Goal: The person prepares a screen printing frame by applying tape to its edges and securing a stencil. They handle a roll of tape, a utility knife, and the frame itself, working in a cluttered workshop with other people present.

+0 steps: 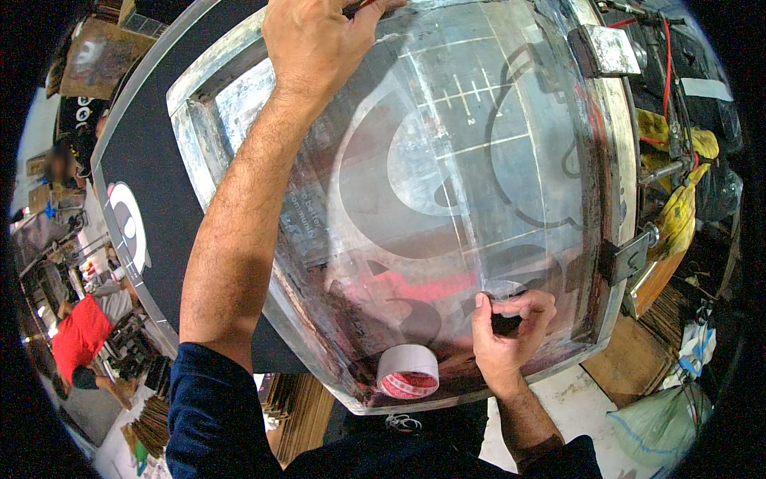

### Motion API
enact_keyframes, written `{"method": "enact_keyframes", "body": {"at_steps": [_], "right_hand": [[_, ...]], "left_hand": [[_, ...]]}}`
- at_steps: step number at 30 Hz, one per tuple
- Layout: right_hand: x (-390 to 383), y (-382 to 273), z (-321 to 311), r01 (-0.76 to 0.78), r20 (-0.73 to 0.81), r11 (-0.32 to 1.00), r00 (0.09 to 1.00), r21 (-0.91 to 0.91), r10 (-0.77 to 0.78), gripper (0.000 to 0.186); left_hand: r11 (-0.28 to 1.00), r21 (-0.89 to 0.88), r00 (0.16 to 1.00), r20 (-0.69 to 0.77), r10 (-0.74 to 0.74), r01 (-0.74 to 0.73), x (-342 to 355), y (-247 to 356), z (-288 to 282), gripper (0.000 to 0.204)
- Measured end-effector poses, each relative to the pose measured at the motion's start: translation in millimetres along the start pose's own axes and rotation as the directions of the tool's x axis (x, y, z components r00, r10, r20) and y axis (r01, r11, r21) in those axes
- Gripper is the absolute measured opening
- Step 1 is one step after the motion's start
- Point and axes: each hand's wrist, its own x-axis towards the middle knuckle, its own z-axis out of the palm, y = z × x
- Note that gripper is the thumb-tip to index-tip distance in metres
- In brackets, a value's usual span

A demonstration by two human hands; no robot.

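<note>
A large screen-printing frame (199,136) with a translucent mesh spans the middle, showing grid marks and rounded grey shapes. My left hand (319,36) is at its far edge, fingers curled; what they grip is cut off by the picture's top. My right hand (511,327) pinches a translucent strip of tape (471,239) on the near part of the mesh, the strip running away toward the far edge. A roll of tape (407,359), white outside with a red-printed core, lies left of that hand on the near corner.
Metal clamps (626,259) hold the frame's right side, beside yellow cloths (674,219) and cables. A dark board with a printed character (128,223) lies left. A co-worker in red (80,339) bends at lower left; another person (60,168) is farther back. Cardboard stacks (295,407) sit below.
</note>
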Motion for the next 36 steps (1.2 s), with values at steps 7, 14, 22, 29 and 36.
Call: {"method": "enact_keyframes", "body": {"at_steps": [7,14,22,29,36], "right_hand": [[2.4,0.4,-1.1,0.065,0.001,0.996,0.998,-0.058,-0.065,0.041],[2.3,-1.7,-0.2,0.007,-0.009,1.0,1.0,0.002,-0.007,0.041],[2.5,-1.9,-0.6,0.015,-0.007,0.999,1.0,-0.036,-0.015,0.041],[5.2,-1.4,-1.1,0.101,-0.002,0.992,0.995,-0.07,-0.101,0.041],[5.2,-2.3,-1.8,0.1,0.003,0.993,0.995,-0.063,-0.1,0.04]], "left_hand": [[1.0,0.017,1.0,0.002,0.006,-0.006,-0.9,-1.1,1.0,0.013],[1.0,-0.003,1.0,-0.002,0.016,-0.016,0.0,-2.3,2.1,0.013],[1.0,0.015,1.0,0.016,0.006,-0.006,0.4,0.2,-0.4,0.013],[0.999,0.034,1.0,0.017,0.006,-0.007,0.4,1.3,-0.5,0.014],[0.999,0.036,1.0,-0.004,0.03,-0.03,-1.6,-4.0,3.9,0.013]]}}
